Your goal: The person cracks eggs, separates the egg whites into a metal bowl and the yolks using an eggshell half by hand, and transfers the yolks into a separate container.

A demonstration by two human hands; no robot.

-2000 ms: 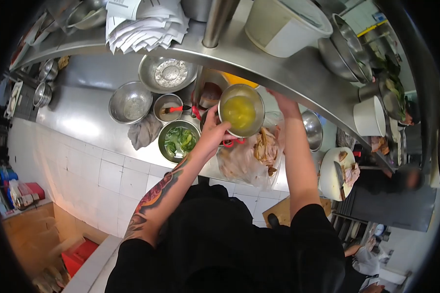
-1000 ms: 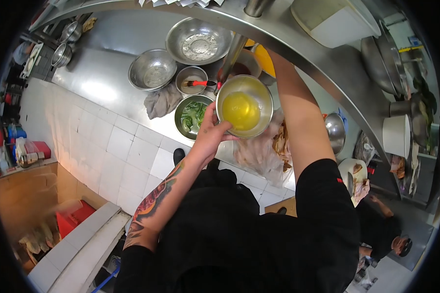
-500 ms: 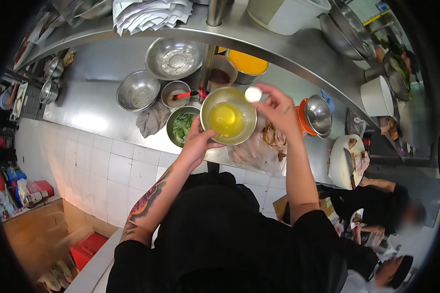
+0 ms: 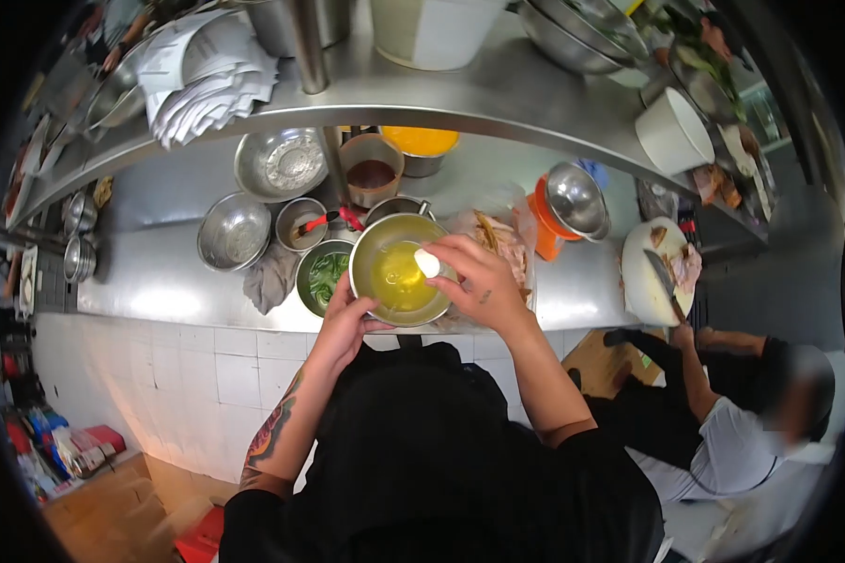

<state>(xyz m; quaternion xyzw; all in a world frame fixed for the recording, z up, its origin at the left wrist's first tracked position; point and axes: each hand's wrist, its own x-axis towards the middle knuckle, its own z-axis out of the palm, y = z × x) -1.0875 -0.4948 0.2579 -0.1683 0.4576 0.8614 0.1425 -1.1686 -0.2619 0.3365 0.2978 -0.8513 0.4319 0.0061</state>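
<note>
Bowl [image 4: 362, 258] of yellow liquid [image 4: 396, 284], at the centre of the frame, is held by the left hand [image 4: 346, 324], its thumb at the rim. The right hand [image 4: 486, 284] has a narrow grip, pinching a small white thing [image 4: 426, 263] over the liquid. The held bowl partly hides a pan [image 4: 394, 205] behind it. Left of it on the worktop [image 4: 150, 286] are a pot of greens [image 4: 327, 275], a grey cloth [image 4: 270, 281] and a red-handled brush [image 4: 319, 223] in a small pot; right of it lies meat [image 4: 505, 246] in clear plastic. Across the top of the frame, a metal shelf [image 4: 535, 108] and its post [image 4: 333, 169] stand over the worktop, the shelf cutting off a pot of orange stuff [image 4: 421, 141]. At upper left, stacked papers [image 4: 207, 80] carry print too small to read.
</note>
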